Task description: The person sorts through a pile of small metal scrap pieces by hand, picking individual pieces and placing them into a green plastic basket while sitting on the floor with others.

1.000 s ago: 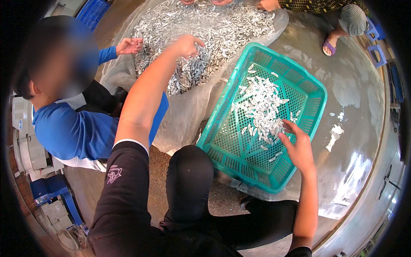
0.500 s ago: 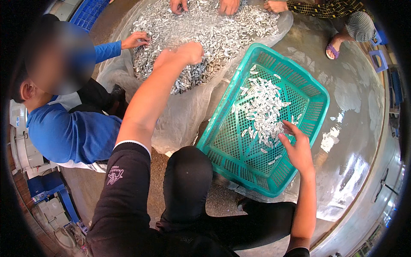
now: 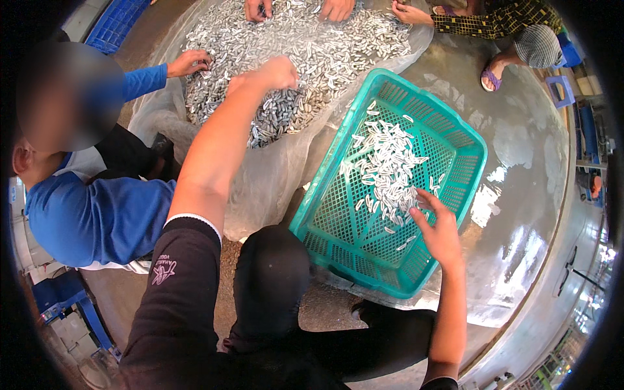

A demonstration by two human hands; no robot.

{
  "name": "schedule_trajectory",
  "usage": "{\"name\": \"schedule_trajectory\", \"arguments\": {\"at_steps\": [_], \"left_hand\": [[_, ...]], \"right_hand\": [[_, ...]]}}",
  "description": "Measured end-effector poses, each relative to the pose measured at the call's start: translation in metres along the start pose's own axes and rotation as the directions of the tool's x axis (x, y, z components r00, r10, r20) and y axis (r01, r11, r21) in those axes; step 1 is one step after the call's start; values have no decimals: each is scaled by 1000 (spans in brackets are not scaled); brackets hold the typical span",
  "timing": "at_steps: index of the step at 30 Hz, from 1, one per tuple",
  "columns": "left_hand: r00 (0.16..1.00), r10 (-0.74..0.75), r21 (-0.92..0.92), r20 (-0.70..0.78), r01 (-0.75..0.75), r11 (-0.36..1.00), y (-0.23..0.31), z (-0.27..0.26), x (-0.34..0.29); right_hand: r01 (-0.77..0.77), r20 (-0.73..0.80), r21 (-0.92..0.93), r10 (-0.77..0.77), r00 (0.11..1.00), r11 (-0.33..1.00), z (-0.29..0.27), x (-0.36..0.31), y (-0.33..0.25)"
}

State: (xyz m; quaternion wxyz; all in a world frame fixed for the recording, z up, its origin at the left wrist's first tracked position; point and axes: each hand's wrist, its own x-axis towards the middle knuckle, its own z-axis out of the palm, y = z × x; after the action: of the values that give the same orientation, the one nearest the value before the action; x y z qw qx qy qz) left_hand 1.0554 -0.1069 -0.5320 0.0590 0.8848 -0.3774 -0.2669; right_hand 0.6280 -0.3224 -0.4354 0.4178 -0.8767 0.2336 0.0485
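My left hand (image 3: 270, 75) is over a wide pile of small, elongated pale and grey pieces (image 3: 318, 81), its fingers curled closed and hidden beneath it. Whether it grips any of them I cannot see. Lower right, my right hand (image 3: 439, 229) is open inside a green plastic basket (image 3: 389, 283), thumb and fingers apart. Its fingertips are by a loose heap of white, slightly curved pieces (image 3: 389, 166) with dark marks, of the same kind as the pile. A few lie apart on the basket's mesh floor.
Clear plastic sheeting (image 3: 253, 188) lies under the pile. At left, a co-worker in a blue sleeve (image 3: 97, 214) reaches to the pile's edge. Other people's hands (image 3: 338, 9) work along its far side. A sandalled foot (image 3: 492, 78) stands on the wet floor at upper right.
The whole view has shifted slightly, so things appear further left. My hands keep about the same places over the pile and the basket. The co-worker's hand at the far right has turned slightly.
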Motion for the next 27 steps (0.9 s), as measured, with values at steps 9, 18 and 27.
{"name": "schedule_trajectory", "arguments": {"at_steps": [9,18,27], "left_hand": [[990,-140,-989,-13,-33,-142,31,8,-24],[866,-433,-673,-250,165,721,31,46,-7],[870,-398,-152,-290,369,917,38,66,-30]], "right_hand": [[-18,20,-14,19,1000,1000,1,3,-3],[8,41,7,-8,999,1000,9,12,5],[22,31,58,-24,999,998,-1,17,7]]}}
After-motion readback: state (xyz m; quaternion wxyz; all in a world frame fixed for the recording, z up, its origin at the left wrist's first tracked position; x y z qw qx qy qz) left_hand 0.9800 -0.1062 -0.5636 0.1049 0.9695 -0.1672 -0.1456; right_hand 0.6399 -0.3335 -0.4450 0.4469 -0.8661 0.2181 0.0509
